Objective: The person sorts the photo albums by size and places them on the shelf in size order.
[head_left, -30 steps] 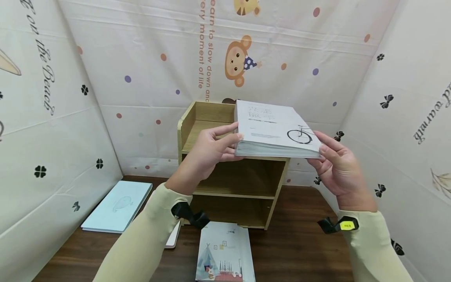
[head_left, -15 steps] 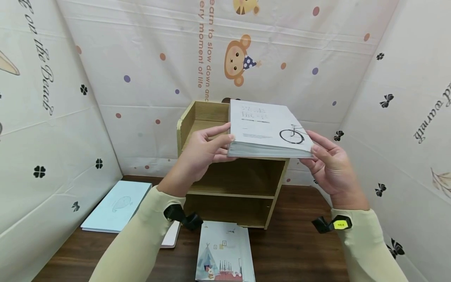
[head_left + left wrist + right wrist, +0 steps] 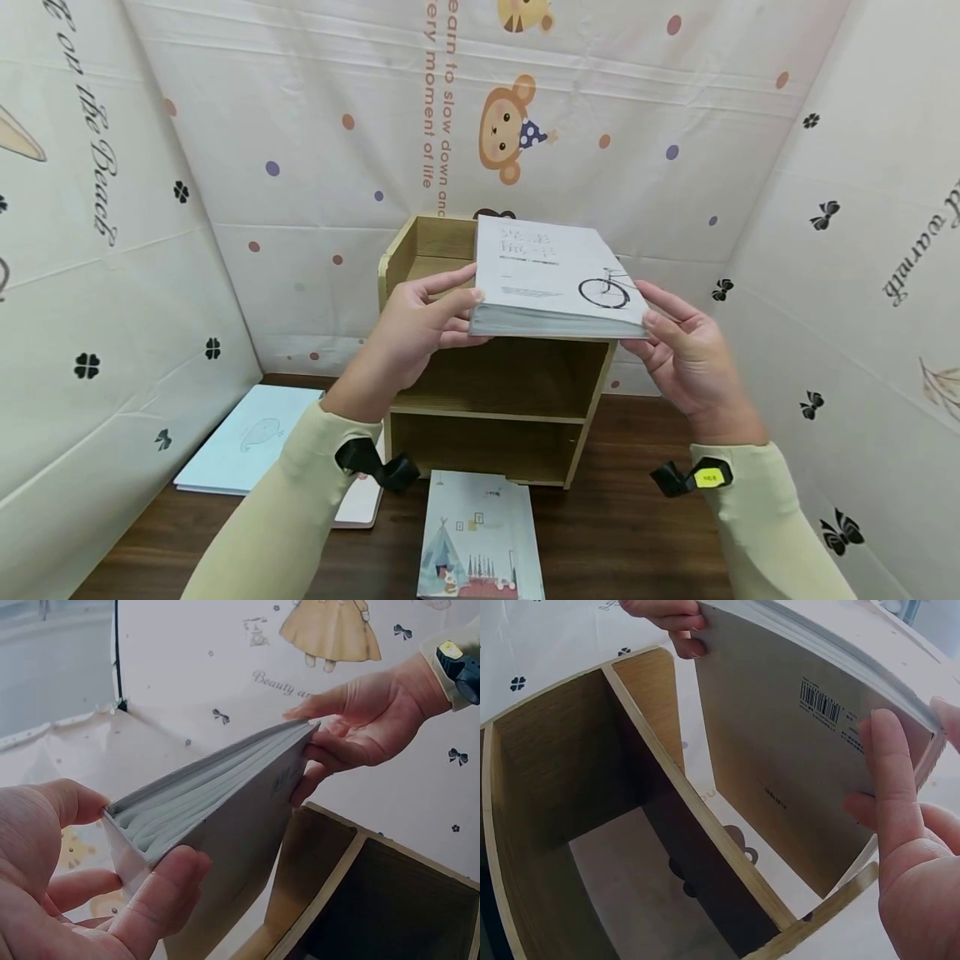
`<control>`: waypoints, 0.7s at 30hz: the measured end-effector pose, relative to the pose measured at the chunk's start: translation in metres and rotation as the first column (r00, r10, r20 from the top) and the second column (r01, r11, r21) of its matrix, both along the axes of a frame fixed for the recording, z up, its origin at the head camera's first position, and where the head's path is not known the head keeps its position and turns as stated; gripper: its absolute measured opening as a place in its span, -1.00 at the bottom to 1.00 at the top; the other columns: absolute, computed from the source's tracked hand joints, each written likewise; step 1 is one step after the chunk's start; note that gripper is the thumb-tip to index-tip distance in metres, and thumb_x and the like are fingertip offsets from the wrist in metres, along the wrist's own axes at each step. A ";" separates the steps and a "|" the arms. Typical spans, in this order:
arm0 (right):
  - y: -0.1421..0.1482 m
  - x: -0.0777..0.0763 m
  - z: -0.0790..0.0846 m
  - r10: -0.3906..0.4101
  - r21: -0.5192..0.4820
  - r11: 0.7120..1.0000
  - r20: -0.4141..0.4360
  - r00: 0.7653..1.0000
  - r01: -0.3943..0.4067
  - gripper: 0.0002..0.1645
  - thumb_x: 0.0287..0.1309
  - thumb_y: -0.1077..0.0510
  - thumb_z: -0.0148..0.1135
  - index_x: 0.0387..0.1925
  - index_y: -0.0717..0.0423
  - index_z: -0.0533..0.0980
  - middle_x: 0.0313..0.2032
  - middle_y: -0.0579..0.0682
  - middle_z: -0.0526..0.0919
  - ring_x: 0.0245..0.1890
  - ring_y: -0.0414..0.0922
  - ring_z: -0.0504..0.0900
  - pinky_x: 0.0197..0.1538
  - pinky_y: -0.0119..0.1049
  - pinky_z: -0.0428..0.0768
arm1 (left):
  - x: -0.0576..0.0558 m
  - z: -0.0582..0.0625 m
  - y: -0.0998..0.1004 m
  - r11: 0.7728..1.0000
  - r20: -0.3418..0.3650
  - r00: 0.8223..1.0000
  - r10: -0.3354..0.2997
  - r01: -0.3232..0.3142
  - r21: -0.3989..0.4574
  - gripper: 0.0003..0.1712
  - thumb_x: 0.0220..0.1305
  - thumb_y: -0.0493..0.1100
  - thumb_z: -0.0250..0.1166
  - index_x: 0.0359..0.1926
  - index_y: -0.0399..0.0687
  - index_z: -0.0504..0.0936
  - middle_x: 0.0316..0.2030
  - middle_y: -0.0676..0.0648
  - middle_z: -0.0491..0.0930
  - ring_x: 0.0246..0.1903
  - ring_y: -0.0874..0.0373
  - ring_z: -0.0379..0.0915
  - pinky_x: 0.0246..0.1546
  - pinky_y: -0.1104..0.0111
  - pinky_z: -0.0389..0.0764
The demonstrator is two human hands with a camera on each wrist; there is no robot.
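A thick white book (image 3: 551,271) with a bicycle on its cover is held up, nearly flat, over the top of a small wooden shelf (image 3: 495,412). At its left edge, my left hand (image 3: 412,333) grips it, thumb near the top and fingers at the side and below. My right hand (image 3: 692,358) pinches the near right corner, with fingers spread under the back cover in the right wrist view. A barcode (image 3: 820,703) shows on that underside. Pale page edges (image 3: 202,791) face the left wrist camera. The book hides part of the shelf's top tier.
A book with a tent picture (image 3: 480,533) lies on the dark wooden table (image 3: 637,517) before the shelf. A light blue book (image 3: 247,442) lies at the left, and a white book (image 3: 363,504) is partly behind my left sleeve. Printed cloth walls stand around.
Both hands have carried the white book a little to the left above the shelf. Their hold looks the same, and the other books have stayed put.
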State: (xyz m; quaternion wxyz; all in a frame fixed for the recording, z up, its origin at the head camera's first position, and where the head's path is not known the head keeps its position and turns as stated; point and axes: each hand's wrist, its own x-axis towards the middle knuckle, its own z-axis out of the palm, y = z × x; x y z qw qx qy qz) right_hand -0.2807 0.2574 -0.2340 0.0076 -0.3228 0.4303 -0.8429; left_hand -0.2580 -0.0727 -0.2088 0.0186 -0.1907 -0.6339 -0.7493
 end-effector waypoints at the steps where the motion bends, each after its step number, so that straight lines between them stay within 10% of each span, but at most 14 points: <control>1: -0.001 0.000 0.000 -0.002 0.003 1.000 -0.003 1.000 0.002 -0.49 0.44 0.52 -0.08 0.35 0.37 0.43 0.18 0.19 0.67 -0.02 -0.01 0.78 -0.04 -0.26 0.77 | 0.000 0.000 -0.001 1.000 0.001 1.000 0.001 -0.001 0.000 -0.44 0.44 -0.18 0.27 0.42 -0.01 0.49 0.02 -0.29 0.68 -0.38 0.09 0.72 -0.12 0.17 0.79; 21: -0.017 -0.002 -0.008 -0.068 0.110 0.992 0.047 0.997 0.063 -0.52 0.44 0.46 0.02 0.31 0.25 0.51 0.13 0.10 0.69 -0.05 -0.07 0.78 -0.04 -0.30 0.77 | -0.004 -0.014 -0.018 1.000 0.013 1.000 0.005 -0.005 0.019 -0.44 0.46 -0.20 0.23 0.44 -0.05 0.46 -0.04 -0.16 0.70 -0.38 0.13 0.71 -0.13 0.20 0.79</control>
